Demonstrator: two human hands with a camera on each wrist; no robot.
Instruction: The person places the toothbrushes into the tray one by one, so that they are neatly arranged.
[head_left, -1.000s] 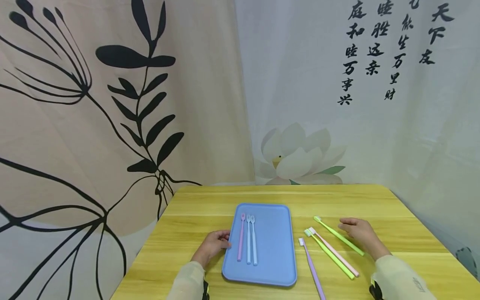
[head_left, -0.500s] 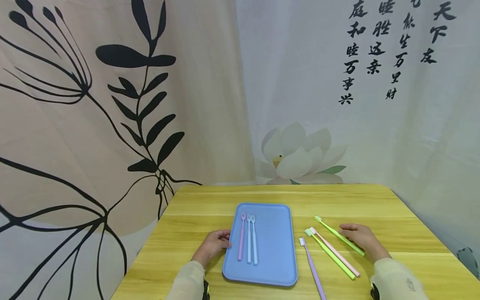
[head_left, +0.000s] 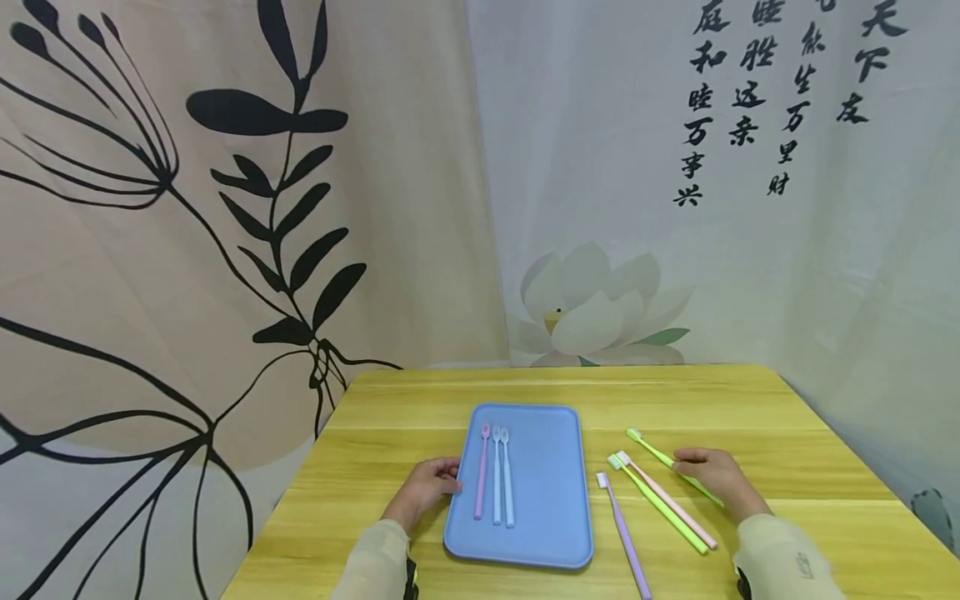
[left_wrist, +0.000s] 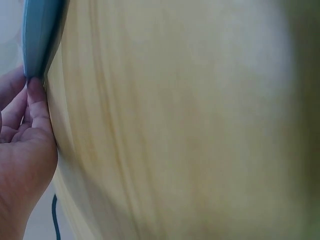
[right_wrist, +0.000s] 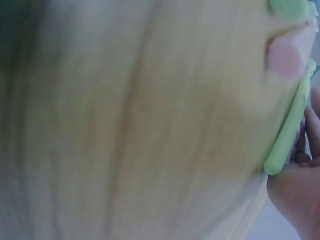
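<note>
My left hand (head_left: 426, 490) holds the left rim of a blue tray (head_left: 551, 500), its thumb and fingers meeting at the edge in the left wrist view. On the tray's left side lie a pink-purple toothbrush (head_left: 482, 475) and two light blue toothbrushes (head_left: 497, 483), side by side. My right hand (head_left: 716, 479) reaches over the outermost green toothbrush (head_left: 654, 450), fingertips right at its handle and covering part of it. In the right wrist view this green handle (right_wrist: 290, 125) runs alongside the loosely bent fingers.
Between tray and right hand, a second green toothbrush (head_left: 667, 512) and a pink toothbrush (head_left: 678, 504) lie close together on the wooden table (head_left: 405, 404). A purple toothbrush (head_left: 624, 533) lies nearer the tray. A printed curtain (head_left: 420, 208) hangs behind the table.
My right hand has moved slightly left, onto the outermost green toothbrush, covering more of its handle. The left hand stays at the tray's rim.
</note>
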